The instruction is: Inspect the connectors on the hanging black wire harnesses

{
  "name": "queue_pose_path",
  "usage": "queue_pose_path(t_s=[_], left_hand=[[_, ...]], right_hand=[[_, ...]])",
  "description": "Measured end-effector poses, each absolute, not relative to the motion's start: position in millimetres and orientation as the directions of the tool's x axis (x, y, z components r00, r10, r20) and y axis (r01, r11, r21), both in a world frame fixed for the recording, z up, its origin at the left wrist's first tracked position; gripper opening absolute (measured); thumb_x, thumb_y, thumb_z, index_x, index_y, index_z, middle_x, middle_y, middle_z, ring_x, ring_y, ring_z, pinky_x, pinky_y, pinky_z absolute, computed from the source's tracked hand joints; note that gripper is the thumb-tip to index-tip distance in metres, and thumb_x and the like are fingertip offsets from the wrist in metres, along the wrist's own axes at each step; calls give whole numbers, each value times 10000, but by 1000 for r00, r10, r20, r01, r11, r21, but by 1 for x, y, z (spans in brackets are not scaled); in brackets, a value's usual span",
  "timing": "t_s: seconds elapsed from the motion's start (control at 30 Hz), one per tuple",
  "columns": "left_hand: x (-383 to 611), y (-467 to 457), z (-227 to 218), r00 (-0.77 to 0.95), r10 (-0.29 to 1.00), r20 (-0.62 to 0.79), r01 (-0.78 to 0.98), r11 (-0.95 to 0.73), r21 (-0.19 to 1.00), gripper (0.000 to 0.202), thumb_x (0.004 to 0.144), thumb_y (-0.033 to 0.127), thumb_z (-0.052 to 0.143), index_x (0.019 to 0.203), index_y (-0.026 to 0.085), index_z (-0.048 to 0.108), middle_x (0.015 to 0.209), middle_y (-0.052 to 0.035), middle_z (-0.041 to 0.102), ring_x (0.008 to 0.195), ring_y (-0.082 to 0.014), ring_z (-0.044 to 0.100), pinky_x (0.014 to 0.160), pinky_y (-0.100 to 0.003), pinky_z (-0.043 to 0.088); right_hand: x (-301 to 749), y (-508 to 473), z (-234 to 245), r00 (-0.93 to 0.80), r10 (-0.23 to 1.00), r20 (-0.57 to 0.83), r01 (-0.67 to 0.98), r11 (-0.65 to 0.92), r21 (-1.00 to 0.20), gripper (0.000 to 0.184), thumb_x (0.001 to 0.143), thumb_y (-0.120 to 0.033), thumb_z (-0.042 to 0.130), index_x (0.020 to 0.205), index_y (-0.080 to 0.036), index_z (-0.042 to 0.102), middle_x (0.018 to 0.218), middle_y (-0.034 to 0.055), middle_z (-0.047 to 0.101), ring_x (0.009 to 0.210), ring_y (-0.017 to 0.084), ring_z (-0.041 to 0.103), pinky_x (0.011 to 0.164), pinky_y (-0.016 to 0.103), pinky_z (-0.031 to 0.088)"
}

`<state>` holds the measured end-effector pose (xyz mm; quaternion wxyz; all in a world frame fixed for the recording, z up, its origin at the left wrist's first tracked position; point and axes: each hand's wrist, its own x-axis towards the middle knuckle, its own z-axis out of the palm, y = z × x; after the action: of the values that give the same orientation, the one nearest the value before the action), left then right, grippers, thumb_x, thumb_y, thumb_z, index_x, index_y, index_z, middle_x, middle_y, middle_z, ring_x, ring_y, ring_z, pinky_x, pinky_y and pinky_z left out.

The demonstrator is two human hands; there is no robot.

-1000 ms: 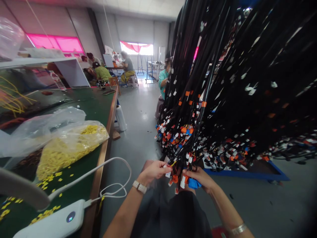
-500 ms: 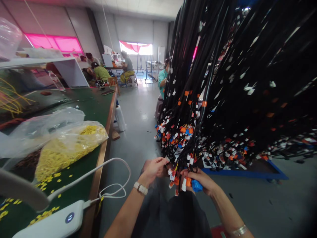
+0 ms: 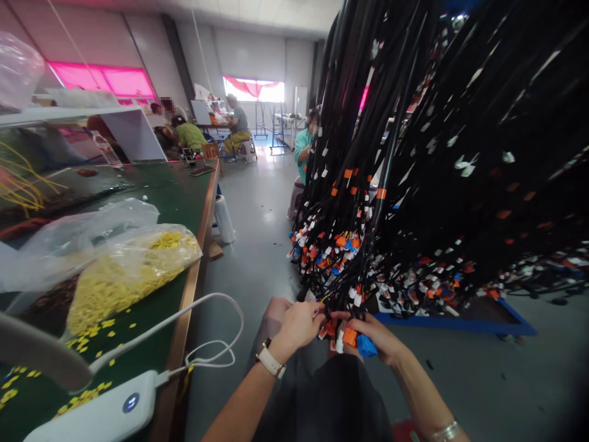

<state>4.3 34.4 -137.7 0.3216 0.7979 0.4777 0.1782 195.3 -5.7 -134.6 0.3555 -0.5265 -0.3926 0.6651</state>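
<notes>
A thick curtain of black wire harnesses hangs on my right, its lower ends crowded with small connectors. Low over my lap, my right hand is closed around one harness end. An orange connector, a blue connector and a white connector stick out beside its fingers. My left hand, with a white watch strap on the wrist, has its fingers pinched together against the same harness end, close to a thin yellow wire. What lies between those fingertips is hidden.
To the left, a green-topped table carries a plastic bag of small yellow pieces, loose pieces and a white power bank with a looping cable. A blue rack base stands under the harnesses. Several people sit farther back.
My left hand has moved right and slightly down, turning its back toward me, and now meets the connectors. My right hand keeps its hold almost in place.
</notes>
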Motion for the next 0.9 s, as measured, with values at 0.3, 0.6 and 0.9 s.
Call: queue_pose_path(t_s=[0.3, 0.6, 0.9], left_hand=[[14, 23, -146, 440, 895, -73, 729, -308, 611, 229, 800, 291, 466, 940, 221, 633, 844, -87, 659, 809, -219, 601, 674, -275, 369], [-6, 51, -147, 571, 795, -208, 305, 30, 952, 222, 727, 341, 552, 681, 137, 625, 556, 12, 503, 487, -75, 409, 466, -194, 264], [4, 33, -127, 729, 616, -299, -134, 556, 820, 303, 659, 407, 672, 741, 123, 605, 452, 93, 292, 373, -13, 164, 385, -191, 87]], right_hand=[[178, -7, -130, -220, 899, -378, -138, -413, -900, 149, 660, -246, 600, 751, -157, 677, 716, 31, 679, 657, 162, 615, 655, 277, 465], [183, -3, -135, -68, 930, -360, -114, -366, -923, 190, 630, -290, 684, 761, -154, 685, 705, 46, 690, 663, 173, 618, 645, 260, 456], [179, 1, -140, 31, 922, -385, -67, -382, -922, 218, 612, -318, 705, 712, -125, 678, 659, 50, 688, 575, 153, 601, 555, 241, 446]])
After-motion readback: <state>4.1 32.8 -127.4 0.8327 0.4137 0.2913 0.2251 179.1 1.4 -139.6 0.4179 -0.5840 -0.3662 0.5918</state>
